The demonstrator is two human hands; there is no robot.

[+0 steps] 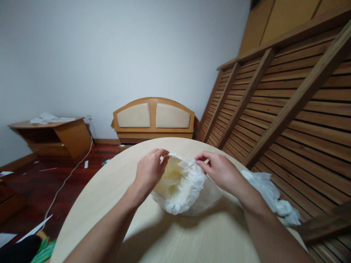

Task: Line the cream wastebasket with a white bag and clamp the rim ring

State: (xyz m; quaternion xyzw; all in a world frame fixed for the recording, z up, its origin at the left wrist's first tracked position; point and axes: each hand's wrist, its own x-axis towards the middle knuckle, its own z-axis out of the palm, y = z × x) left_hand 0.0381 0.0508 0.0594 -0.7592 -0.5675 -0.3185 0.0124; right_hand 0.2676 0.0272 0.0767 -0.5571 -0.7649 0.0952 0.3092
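A white plastic bag (189,188) rests on the round table (90,204), its mouth gaping toward me and to the left. Something yellowish shows through inside it; I cannot make out what. At the left of the far rim, my left hand (152,166) is closed, pinching the bag's edge between thumb and fingers. My right hand (216,168) pinches the same rim on the right side. The gathered near edge of the bag hangs crumpled over its front.
More crumpled white plastic (274,195) lies at the table's right edge. Wooden slatted panels (301,106) lean along the right. Behind the table stands a headboard (153,117). A low cabinet (63,137) is at the left, with a cable (68,175) running across the floor.
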